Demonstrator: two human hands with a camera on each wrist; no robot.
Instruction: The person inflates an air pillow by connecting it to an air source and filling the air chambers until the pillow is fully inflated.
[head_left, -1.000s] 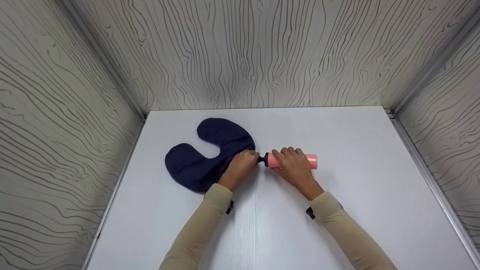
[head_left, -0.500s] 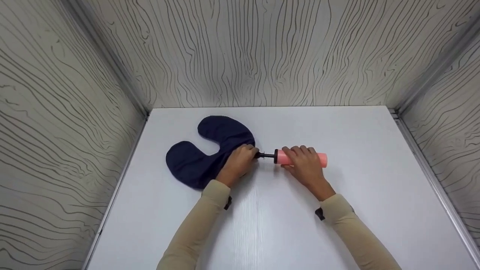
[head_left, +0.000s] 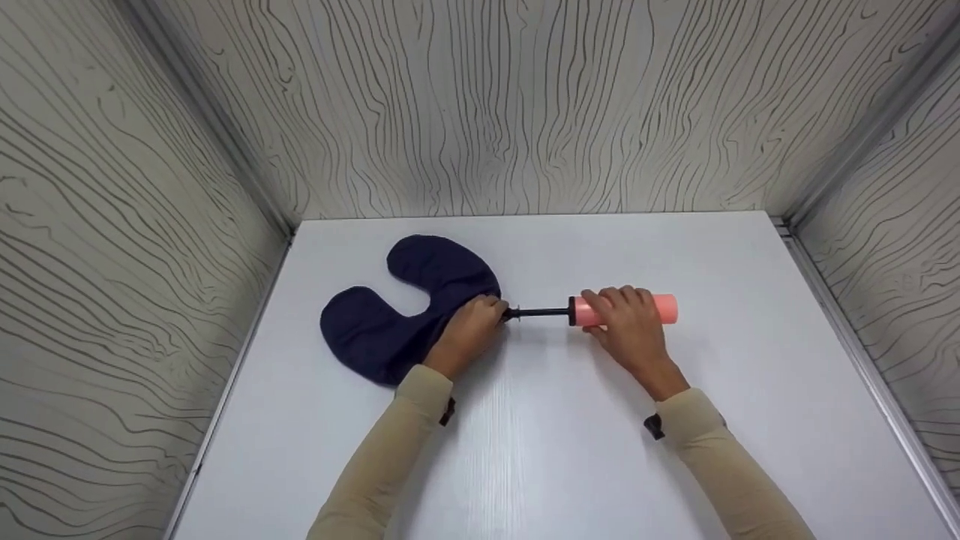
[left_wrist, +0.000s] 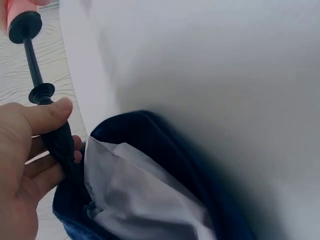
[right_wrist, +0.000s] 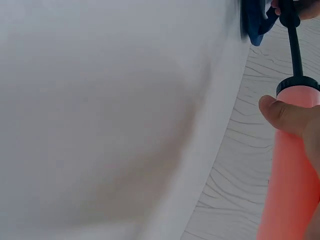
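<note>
A navy U-shaped neck pillow (head_left: pixel 367 330) lies flat on the white table, its opening toward the far left. My left hand (head_left: pixel 474 330) is at its right edge and grips the black nozzle end (left_wrist: pixel 60 142) of a hand pump. In the left wrist view that end reaches into the navy cover, beside a pale grey inner lining (left_wrist: pixel 135 185). My right hand (head_left: pixel 630 330) wraps round the pump's pink barrel (head_left: pixel 666 308), thumb along its side. Between the hands the thin black rod (head_left: pixel 544 312) shows, drawn well out of the barrel.
The white table (head_left: pixel 540 450) runs up to a wood-grain patterned back wall (head_left: pixel 480 112). Similar side walls (head_left: pixel 112 262) with metal edge strips stand left and right. Both forearms in beige sleeves (head_left: pixel 390 457) reach in from the near edge.
My right hand has moved to the right with the pink barrel, away from my left hand. More of the black rod shows than before. My left hand keeps its grip beside the pillow.
</note>
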